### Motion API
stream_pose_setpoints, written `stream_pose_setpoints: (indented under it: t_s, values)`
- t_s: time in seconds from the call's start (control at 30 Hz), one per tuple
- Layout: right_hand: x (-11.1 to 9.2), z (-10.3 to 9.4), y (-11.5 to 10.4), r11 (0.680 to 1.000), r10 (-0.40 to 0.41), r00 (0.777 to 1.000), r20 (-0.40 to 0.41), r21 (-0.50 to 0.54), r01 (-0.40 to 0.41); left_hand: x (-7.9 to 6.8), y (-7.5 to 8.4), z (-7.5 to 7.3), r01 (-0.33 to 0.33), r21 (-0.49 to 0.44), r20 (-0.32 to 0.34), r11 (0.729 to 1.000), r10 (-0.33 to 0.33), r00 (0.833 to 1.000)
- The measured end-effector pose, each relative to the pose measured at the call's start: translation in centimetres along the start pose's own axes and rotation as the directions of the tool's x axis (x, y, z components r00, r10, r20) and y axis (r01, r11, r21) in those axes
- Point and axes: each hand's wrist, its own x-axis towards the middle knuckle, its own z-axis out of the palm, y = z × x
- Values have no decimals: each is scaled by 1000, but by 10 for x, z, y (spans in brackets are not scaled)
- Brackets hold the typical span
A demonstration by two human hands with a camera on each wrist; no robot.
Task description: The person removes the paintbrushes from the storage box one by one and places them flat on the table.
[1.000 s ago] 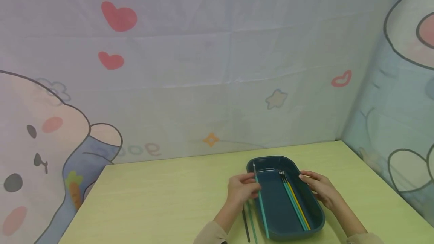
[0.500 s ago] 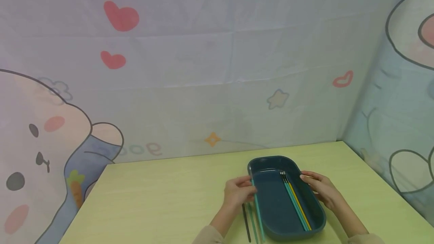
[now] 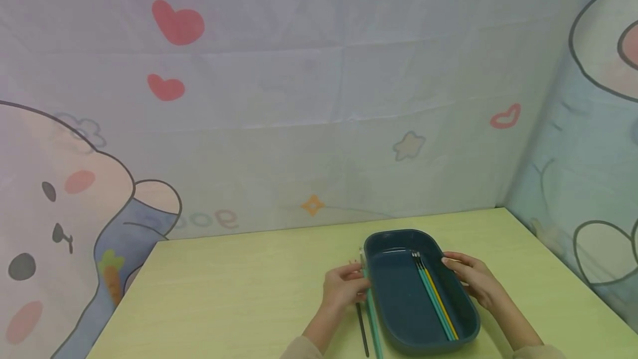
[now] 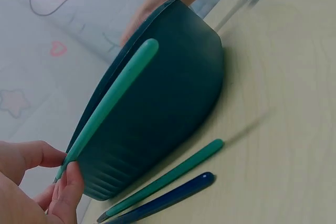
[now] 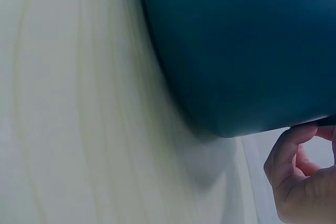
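Between finger and thumb, my left hand [image 3: 342,290] pinches a teal paintbrush [image 4: 113,98]. It is held tilted just outside the left wall of a dark blue-green tray [image 3: 405,298]. My right hand [image 3: 471,276] grips the tray's right rim, thumb on top; the right wrist view shows its curled fingers [image 5: 286,153] at the rim. Inside the tray, teal brushes [image 3: 435,301] and a yellow brush [image 3: 440,303] lie side by side. Below the held brush, a green brush [image 4: 168,177] and a dark blue brush [image 4: 168,199] lie on the table. My left fingers hide part of their far ends.
The pale yellow table [image 3: 239,292] stretches out to the left of the tray. A printed cloth backdrop [image 3: 279,98] with hearts and cartoon animals rises behind the table, and another side of it stands at the right [image 3: 578,170].
My left hand has moved left with the teal brush, from over the tray's left side to outside it, above the brushes on the table. My right hand stays on the rim.
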Motion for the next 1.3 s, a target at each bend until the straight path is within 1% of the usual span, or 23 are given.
stream_pose_setpoints:
  t_s: [0.23,0.47,0.6,0.73,0.83,1.13,1.3]
  values:
    - [0,1,1,1000,2,1000,-3,-7,-2,3,-4,-7,12,26,4,1000,-12,1000]
    - [1,0,1,1000,-1,1000,4,-6,1,6,-11,-15,-9,50,13,999,8,1000]
    - [1,0,1,1000,-1,1000,5,2,1,6,-11,-18,-18,49,16,999,17,1000]
    - [1,0,2,1000,-2,1000,6,7,2,8,-12,-19,3,60,3,998,-3,1000]
    - [1,0,2,1000,0,1000,3,20,-1,8,-13,-21,4,74,3,997,-4,1000]
    - [1,0,3,1000,-1,1000,4,31,1,7,-14,-25,-14,148,3,989,14,1000]
    - [1,0,3,999,-4,1000,5,33,4,5,-12,-27,-26,156,-10,987,28,1000]
